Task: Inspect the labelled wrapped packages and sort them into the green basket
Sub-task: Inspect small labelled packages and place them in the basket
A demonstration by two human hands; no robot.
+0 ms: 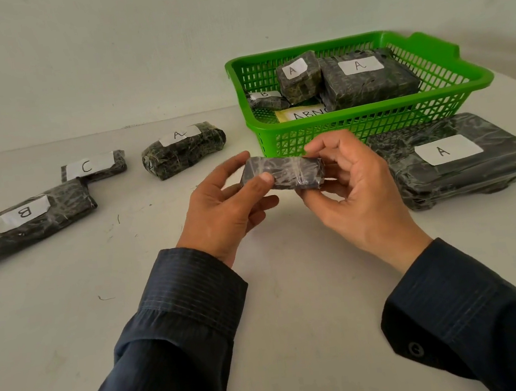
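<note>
A small wrapped package (283,173) is held above the tabletop (294,303) between both hands, just in front of the near wall of the green basket (356,134). No label can be seen on its visible faces.

The left hand (219,209) is closed on the package's left end: the thumb is pressed on the near face and the fingers are curled behind and under it. The right hand (356,190) is closed on the right end, pinching it with the index finger on top and the thumb below; the other fingers are loosely curled.

Both forearms, in dark sleeves (183,316), are brought in from the near edge and angled towards each other, with the palms turned inward.

In the basket are seen a small package marked A (299,76), a larger one marked A (365,80), a small one marked B (265,98) and a yellow label (302,113).

A large flat package marked A (458,162) is laid just beside the basket's near right side, close to the right hand. To the left, well apart from the hands, lie a package marked A (184,150), one marked C (92,167) and a long one marked B (27,218); the last two are touching. Bare tabletop is left between the left-side packages and the basket, and all along the near side under the arms.
</note>
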